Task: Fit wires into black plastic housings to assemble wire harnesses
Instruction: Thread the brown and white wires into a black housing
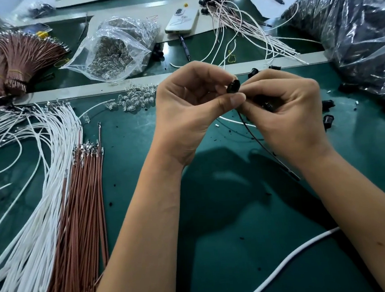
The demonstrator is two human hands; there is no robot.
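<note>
1. A small black plastic housing (233, 86) is pinched between the thumb and fingertips of the left hand (190, 104), held above the green table (228, 224) near the middle of the view.
2. The right hand (286, 109) is closed, its fingertips pressed against the housing; a thin dark wire (260, 143) is gripped in it and trails down below the palm towards the right forearm.
3. A further dark part is seen inside the curled right fingers, but what it is cannot be told.
4. Loose black housings (328, 111) are scattered on the table just right of the right hand, beside a large clear bag of dark parts (358, 26).
5. A fan of white wires (28, 195) and a flat bundle of brown wires (80, 202), their metal terminals pointing away from the person, are laid on the left of the table.
6. Small clear bulbs (136, 100) are piled beyond the left hand, and an open plastic bag of the same bulbs (113, 50) is set farther back.
7. Finished harnesses with black heads (234, 18) are heaped at the far side, next to a white phone (181, 20).
8. Tied brown wire bunches (16, 61) are stacked at the far left.
</note>
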